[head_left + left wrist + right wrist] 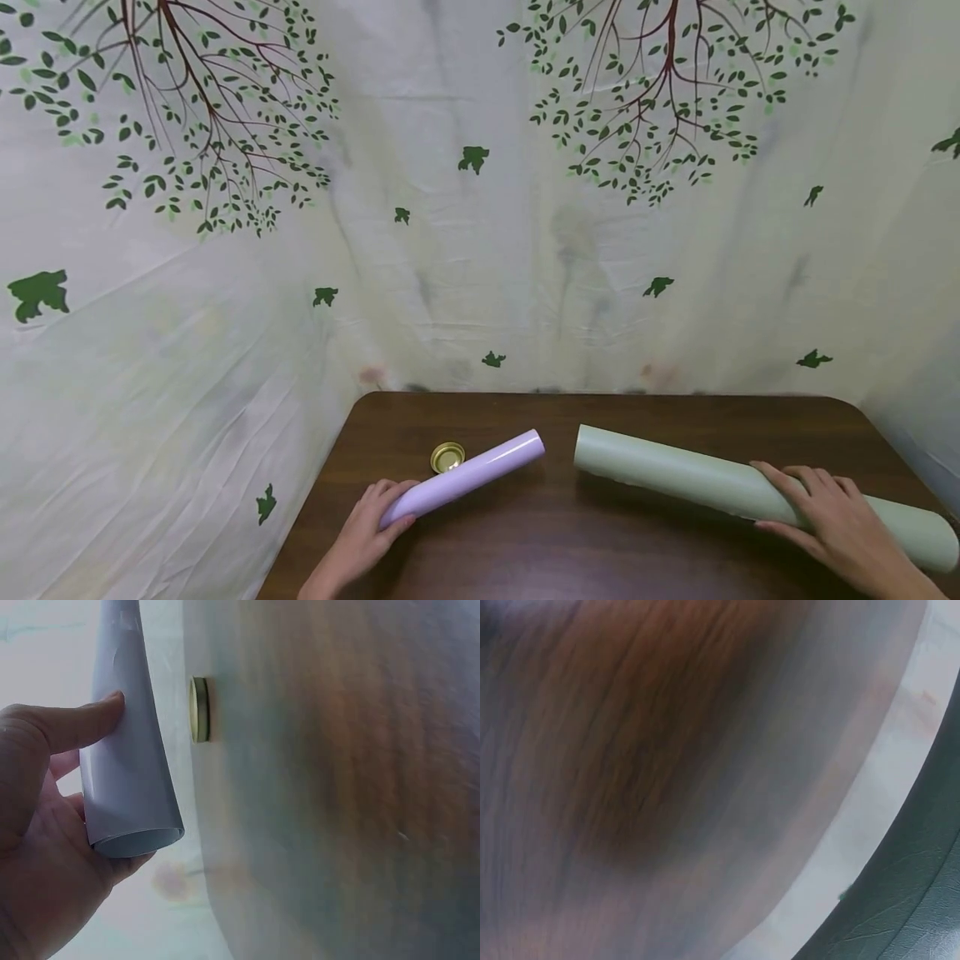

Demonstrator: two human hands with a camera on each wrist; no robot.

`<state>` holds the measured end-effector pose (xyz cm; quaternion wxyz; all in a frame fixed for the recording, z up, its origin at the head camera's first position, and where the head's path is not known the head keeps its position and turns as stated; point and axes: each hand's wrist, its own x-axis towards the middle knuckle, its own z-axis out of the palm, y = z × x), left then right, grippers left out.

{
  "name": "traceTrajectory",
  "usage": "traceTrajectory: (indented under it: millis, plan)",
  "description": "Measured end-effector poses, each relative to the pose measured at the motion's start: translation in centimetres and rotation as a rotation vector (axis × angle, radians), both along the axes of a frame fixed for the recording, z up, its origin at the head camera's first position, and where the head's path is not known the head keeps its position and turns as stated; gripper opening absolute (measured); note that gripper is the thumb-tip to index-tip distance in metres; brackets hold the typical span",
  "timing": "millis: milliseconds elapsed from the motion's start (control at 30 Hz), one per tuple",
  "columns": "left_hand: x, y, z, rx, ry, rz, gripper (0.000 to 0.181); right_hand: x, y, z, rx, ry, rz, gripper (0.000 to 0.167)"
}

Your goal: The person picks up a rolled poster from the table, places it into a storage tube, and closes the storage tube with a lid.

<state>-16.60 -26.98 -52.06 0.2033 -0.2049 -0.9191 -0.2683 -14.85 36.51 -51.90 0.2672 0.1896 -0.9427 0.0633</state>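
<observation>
My left hand [363, 527] grips the lower end of a lavender rolled sheet [474, 475], which slants up to the right. In the left wrist view the thumb presses on the side of this hollow roll [131, 772], with the fingers behind it. A longer, thicker pale green roll [675, 473] is held by my right hand [836, 517], fingers over its top and thumb on the near side. The inner ends of the two rolls stand apart. The right wrist view shows a dark green surface [900, 900] at its right edge; the right hand is out of that view.
A gold round lid [447, 457] lies on the dark wooden table [525, 542], just behind the lavender roll. Behind the table hangs a pale cloth [450, 275] printed with branches and leaves. The table's far edge has rounded corners.
</observation>
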Motion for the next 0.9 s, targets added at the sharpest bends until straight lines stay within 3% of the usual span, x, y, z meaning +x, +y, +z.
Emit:
traceTrajectory:
  millis: [233,567,900]
  plan:
    - [-0.8,0.4,1.0,0.016,0.044,-0.078,0.044,-0.7,-1.2,0.2,-0.014,0.024,0.039,0.091]
    - [-0.9,0.8,1.8,0.034,-0.009,-0.121,0.041,-1.2,-2.4,0.3,-0.018,0.038,0.078,0.09]
    - [-1.3,0.6,2.2,-0.003,-0.005,-0.195,0.043,-1.2,-3.1,0.5,-0.04,0.037,0.107,0.091]
